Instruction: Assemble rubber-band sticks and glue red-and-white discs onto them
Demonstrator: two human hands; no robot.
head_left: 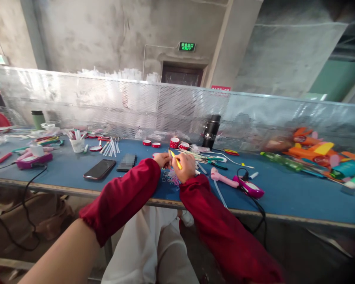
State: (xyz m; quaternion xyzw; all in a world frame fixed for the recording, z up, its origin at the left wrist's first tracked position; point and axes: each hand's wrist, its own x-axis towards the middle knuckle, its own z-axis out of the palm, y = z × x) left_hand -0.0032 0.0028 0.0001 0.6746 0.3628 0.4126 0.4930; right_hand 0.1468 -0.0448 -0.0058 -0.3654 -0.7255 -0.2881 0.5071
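Both my arms wear dark red sleeve covers and meet over the blue table (284, 193). My right hand (185, 166) is closed around a thin yellow stick (175, 159) that points up and left. My left hand (162, 159) is closed in a pinch at the stick's upper end; whether it holds anything of its own is too small to tell. A heap of small coloured rubber bands (172, 177) lies on the table just below both hands.
A black phone (99, 169) lies left of my hands. A pink glue gun (238, 183) with a black cord lies to the right, a black flask (211, 131) behind. White sticks, red-rimmed lids, a white cup (77, 144) and orange toy parts (319, 152) lie along the perforated metal divider (177, 106).
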